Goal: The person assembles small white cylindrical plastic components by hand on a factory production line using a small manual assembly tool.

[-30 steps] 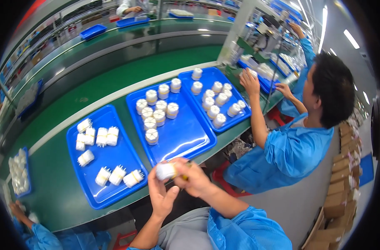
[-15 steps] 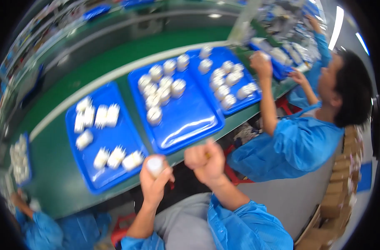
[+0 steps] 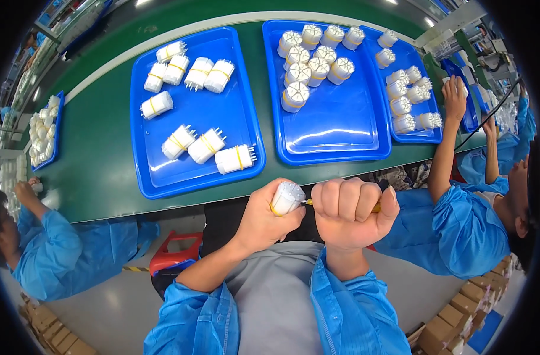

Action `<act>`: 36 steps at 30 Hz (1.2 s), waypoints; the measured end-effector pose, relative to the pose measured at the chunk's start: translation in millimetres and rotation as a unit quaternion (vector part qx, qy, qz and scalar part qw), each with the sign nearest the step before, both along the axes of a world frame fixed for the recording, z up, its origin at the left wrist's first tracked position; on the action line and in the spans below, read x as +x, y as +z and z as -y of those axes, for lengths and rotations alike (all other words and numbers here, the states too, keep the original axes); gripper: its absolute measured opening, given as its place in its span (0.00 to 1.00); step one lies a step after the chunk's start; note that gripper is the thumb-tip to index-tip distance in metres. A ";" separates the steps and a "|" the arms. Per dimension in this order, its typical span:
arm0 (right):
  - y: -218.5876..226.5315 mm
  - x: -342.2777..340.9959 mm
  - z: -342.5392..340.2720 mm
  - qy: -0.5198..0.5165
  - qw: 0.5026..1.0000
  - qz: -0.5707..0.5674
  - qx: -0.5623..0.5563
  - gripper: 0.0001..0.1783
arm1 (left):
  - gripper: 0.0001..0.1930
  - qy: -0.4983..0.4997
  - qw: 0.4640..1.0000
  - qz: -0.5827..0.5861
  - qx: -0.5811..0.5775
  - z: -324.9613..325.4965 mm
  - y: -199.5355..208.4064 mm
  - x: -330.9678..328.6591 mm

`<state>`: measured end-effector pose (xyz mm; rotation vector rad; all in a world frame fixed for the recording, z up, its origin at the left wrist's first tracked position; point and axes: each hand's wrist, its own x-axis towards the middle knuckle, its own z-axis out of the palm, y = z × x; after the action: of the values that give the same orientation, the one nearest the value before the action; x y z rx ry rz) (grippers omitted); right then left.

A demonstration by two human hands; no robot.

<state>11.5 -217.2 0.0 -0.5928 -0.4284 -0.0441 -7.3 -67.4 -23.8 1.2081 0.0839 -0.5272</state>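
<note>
My left hand (image 3: 261,219) is closed around a white ribbed cylinder (image 3: 286,198) with a yellow band, its round end tilted up. My right hand (image 3: 354,214) makes a fist, palm side down, around a slim yellow tool (image 3: 309,202) with a thin metal tip. That tip meets the right side of the cylinder's end; whether it goes inside cannot be seen. Most of the tool is hidden by my fingers. Beyond my left hand, a blue tray (image 3: 190,184) holds similar banded cylinders lying down, some with white prongs. Another blue tray (image 3: 335,155) has several cylinders standing upright.
A third blue tray (image 3: 421,139) of cylinders lies farther right. All rest on a green table (image 3: 98,148). Co-workers in blue sit at my right (image 3: 459,231) and left (image 3: 68,254). A red stool (image 3: 174,251) stands beside me, with cardboard boxes (image 3: 453,313) behind.
The view has swung right and sharpened, so the trays appear shifted. My hands have come together, bringing the tool's tip against the cylinder.
</note>
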 end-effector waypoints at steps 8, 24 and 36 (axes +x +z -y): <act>-1.9 4.7 6.9 0.039 0.999 0.018 -0.022 0.31 | 0.11 -0.056 0.998 -0.028 -0.021 -5.0 0.1 3.1; -0.9 6.0 11.0 0.032 0.999 0.033 -0.014 0.30 | 0.16 -0.045 0.997 0.001 -0.056 -10.0 -8.9 2.5; -12.3 6.8 5.3 0.074 0.996 0.018 -0.052 0.31 | 0.16 -0.048 0.987 0.112 0.107 -7.8 -22.3 0.1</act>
<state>18.3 -222.6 -12.3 -0.6616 -0.5097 0.1093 -7.2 -59.6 -46.0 1.4803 -0.1131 -0.4718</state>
